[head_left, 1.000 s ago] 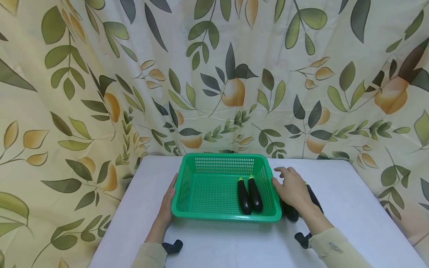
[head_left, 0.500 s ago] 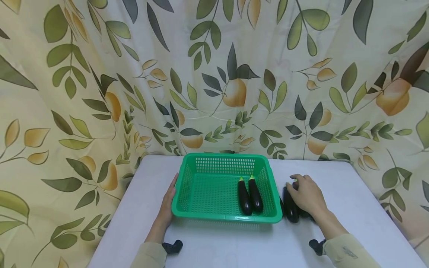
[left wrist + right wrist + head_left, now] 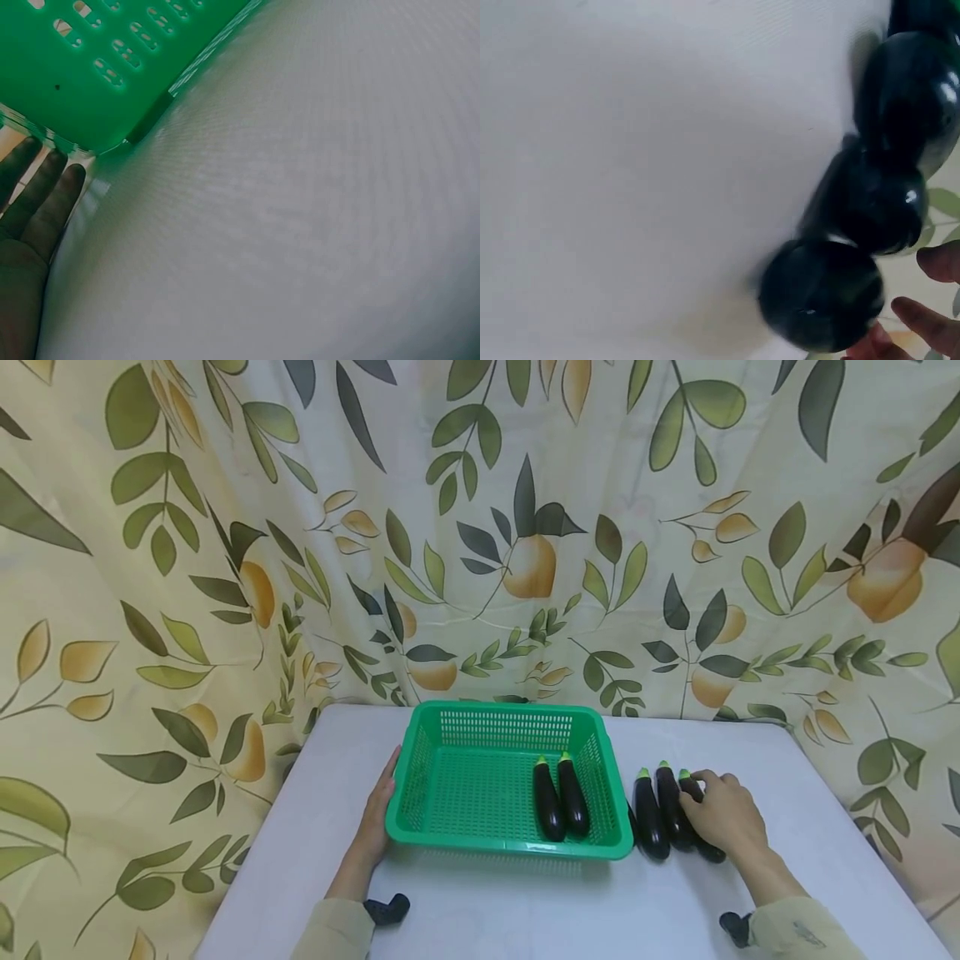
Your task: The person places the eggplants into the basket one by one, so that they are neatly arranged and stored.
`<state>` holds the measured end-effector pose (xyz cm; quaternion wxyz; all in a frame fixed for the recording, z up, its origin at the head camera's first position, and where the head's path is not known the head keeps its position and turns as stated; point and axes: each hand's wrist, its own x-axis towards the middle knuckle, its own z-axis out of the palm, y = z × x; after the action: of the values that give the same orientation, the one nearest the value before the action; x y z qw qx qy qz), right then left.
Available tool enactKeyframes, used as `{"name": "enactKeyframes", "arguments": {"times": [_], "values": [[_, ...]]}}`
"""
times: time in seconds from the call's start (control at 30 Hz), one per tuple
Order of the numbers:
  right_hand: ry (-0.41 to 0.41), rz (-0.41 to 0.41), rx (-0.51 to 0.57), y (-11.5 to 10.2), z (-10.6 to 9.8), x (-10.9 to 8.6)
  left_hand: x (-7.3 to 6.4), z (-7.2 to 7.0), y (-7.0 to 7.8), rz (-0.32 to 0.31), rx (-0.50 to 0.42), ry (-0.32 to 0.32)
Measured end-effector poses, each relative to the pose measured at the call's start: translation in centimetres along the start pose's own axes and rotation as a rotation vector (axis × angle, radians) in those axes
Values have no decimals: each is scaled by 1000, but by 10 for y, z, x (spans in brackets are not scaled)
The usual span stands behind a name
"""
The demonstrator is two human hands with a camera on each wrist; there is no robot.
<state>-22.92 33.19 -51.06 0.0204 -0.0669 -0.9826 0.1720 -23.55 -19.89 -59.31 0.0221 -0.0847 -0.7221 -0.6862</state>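
The fingers (image 3: 928,328) of the right hand (image 3: 726,817) are held parted and bent about the upper part of the outermost eggplant (image 3: 706,844) on the table (image 3: 525,910); whether it is firmly gripped cannot be told. A slip could be caused by the glossy, rounded skin if only the stem end is pinched. The middle eggplant (image 3: 670,802) is placed close beside it, so that one could be rolled if the thumb is pushed sideways. Next in the row, the inner eggplant (image 3: 651,827) could be shoved along too. A fourth eggplant (image 3: 632,818) is mostly hidden by the basket (image 3: 510,845) and could be nudged if that wall is shifted.

On the far side, the basket's left wall is met by the left hand (image 3: 375,814), its fingers laid straight and wrapped around nothing. If too much push is given there, the basket could be slid into the row.

A strip of white table is left between the right hand and the right edge. The back edge is nearly reached by the basket, with the curtain (image 3: 528,568) hung behind. Inside, a pair of eggplants (image 3: 548,806) is kept to the right; green mesh is shown to their left.
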Motion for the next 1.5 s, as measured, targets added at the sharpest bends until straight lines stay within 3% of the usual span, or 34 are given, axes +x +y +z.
{"name": "enactKeyframes", "arguments": {"times": [0.37, 0.77, 1.03, 1.5], "values": [[-63, 44, -22, 17, 0, 3, 1, 0, 0, 0, 26, 14], [-163, 96, 31, 25, 2, 4, 0, -1, -1, -7, 12, 9], [-152, 64, 63, 32, 4, 3, 1, -1, -4, -6, 14, 2], [-147, 97, 67, 37, 3, 3, 0, -2, -2, 1, 15, -5]]}}
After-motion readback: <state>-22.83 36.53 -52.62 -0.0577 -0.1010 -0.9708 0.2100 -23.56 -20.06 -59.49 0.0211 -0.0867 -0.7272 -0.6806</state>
